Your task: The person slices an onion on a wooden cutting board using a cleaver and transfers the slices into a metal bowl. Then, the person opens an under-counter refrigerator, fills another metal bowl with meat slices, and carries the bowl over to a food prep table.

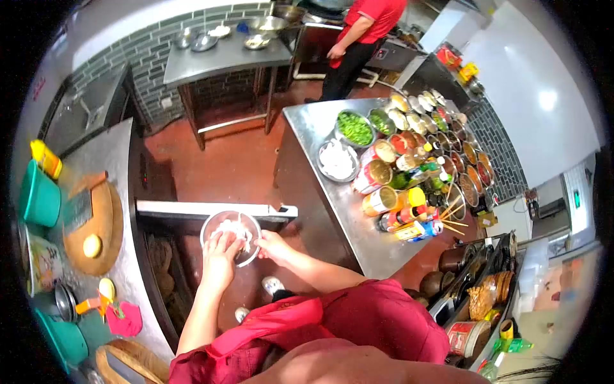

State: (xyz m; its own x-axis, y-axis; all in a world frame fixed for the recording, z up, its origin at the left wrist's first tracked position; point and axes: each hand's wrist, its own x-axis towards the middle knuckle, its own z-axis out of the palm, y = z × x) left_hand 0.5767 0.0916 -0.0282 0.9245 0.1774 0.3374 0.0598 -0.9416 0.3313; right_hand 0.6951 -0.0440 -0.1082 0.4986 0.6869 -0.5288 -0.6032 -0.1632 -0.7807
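A round metal bowl (pixel 254 224) with white pieces of food (pixel 231 228) in it is held in front of me, above the floor. My right hand (pixel 275 248) grips the bowl's rim on its right side, with the thumb near the edge. My left hand (pixel 220 256) reaches over the near left rim. Its fingers lie extended on the white food, and their tips are partly hidden among the pieces. What exactly the white food is cannot be made out.
On the left counter lie a round cutting board (pixel 112 224), a cleaver (pixel 78 210) and green basins (pixel 39 195). The right steel table (pixel 377 253) carries a bowl of chopped greens (pixel 355 128), a bowl of white food (pixel 338 160), bottles and seasoning containers. Another person (pixel 364 38) stands at the back.
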